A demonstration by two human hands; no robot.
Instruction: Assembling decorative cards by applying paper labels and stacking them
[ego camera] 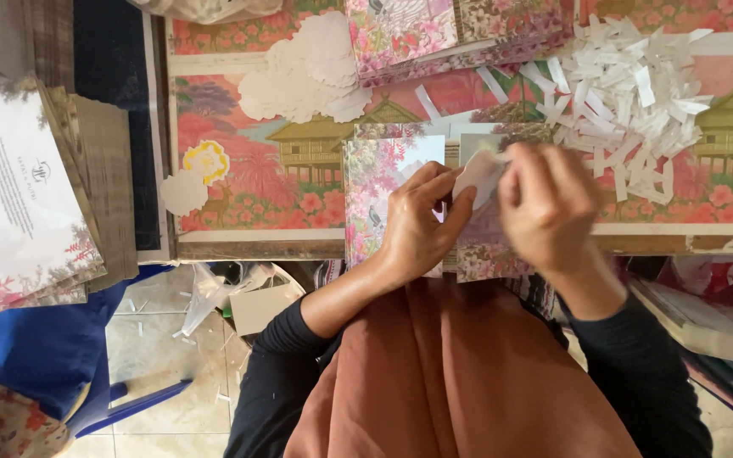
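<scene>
Fingertips of both hands pinch a small white scalloped paper cutout (478, 174) from either side: left hand (417, 222) below-left, right hand (546, 203) at its right edge, just above the pink floral printed card (375, 191).

The counter (239, 242) is crowded around the hands. A heap of white paper strips (629, 93) blocks the far right, and a pile of white cloud-shaped cutouts (307, 72) sits far left. Stacked floral cards (460, 34) close off the back. Open printed surface remains left of the floral card (375, 195), near one loose cutout (184, 192).
</scene>
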